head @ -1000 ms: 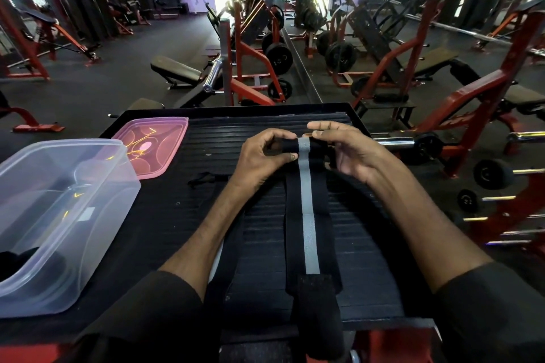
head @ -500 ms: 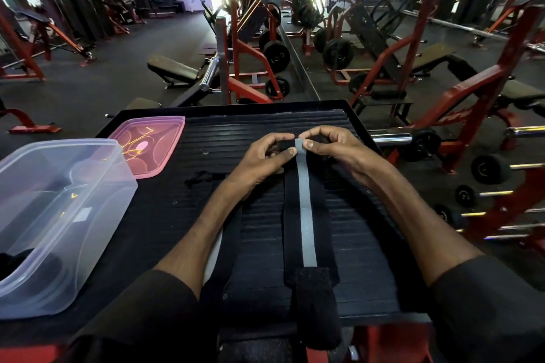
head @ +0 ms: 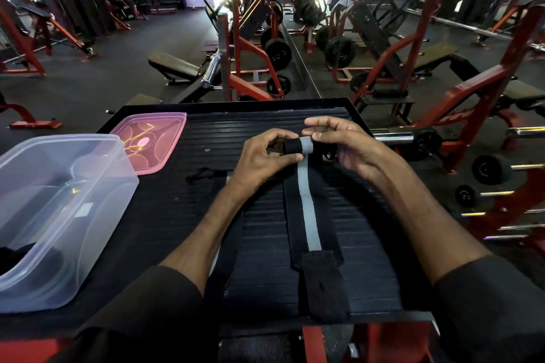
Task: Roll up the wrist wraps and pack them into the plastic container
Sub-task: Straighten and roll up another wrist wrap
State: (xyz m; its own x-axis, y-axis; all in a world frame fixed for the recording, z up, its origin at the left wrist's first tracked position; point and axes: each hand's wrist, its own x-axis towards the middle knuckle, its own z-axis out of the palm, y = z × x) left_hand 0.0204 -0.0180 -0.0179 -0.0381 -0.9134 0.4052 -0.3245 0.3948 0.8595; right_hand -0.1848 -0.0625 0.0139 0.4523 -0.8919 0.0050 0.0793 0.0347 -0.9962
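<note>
While the long black wrist wrap with its grey centre stripe [head: 306, 209] lies stretched toward me on the black ribbed rubber platform [head: 368, 215], I have its far end turned into a small tight roll [head: 298, 146]. My left hand [head: 262, 159] pinches the roll's left side between thumb and fingers, and my right hand [head: 351, 147] closes on its right side with thumb and forefinger, the other fingers loosely spread. I judge this to be the very start of rolling: most of the strap is flat, and its fuzzy black fastening tab [head: 323, 289] hangs at the near edge. Next I need to turn the roll toward me, keeping tension even so it doesn't skew. A second black strap [head: 219, 215] lies under my left forearm, unrolled. The clear plastic container [head: 59, 206] stands open at my left, something dark in its near corner, with its pink translucent lid [head: 147, 141] beside it.
</note>
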